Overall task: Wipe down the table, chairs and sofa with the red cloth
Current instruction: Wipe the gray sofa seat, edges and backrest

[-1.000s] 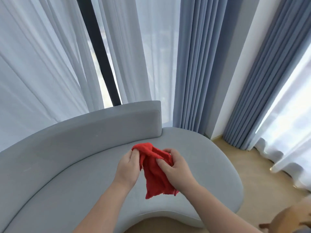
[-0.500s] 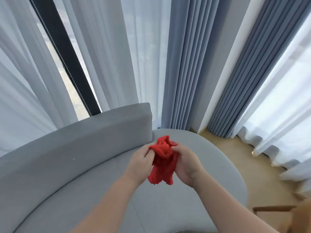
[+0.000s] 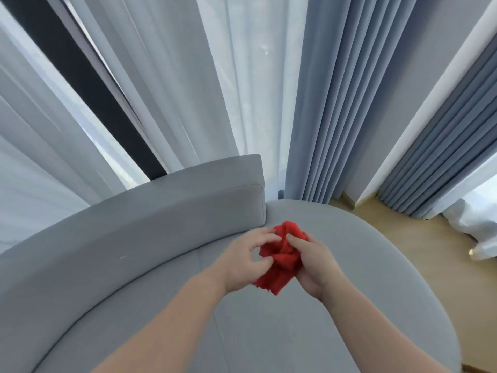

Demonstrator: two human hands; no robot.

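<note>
Holding the red cloth (image 3: 282, 261) bunched over the sofa (image 3: 150, 305) seat, with the left hand (image 3: 242, 261) in a loose pinching grip on one side and the right hand (image 3: 316, 266) curled round the other; likely soft, light, limp (nothing to break), best gathered into one palm-filling wad.

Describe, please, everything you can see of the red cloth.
The red cloth is soft, fuzzy-looking fabric, bunched into a crumpled wad. A looser flap with a slightly frayed edge hangs from its lower side. The left hand pinches one side and the right hand grips the other, fingers curled into the folds. It is held over the seat of the grey sofa, near the end of the backrest; whether it touches the seat cannot be told.
</note>
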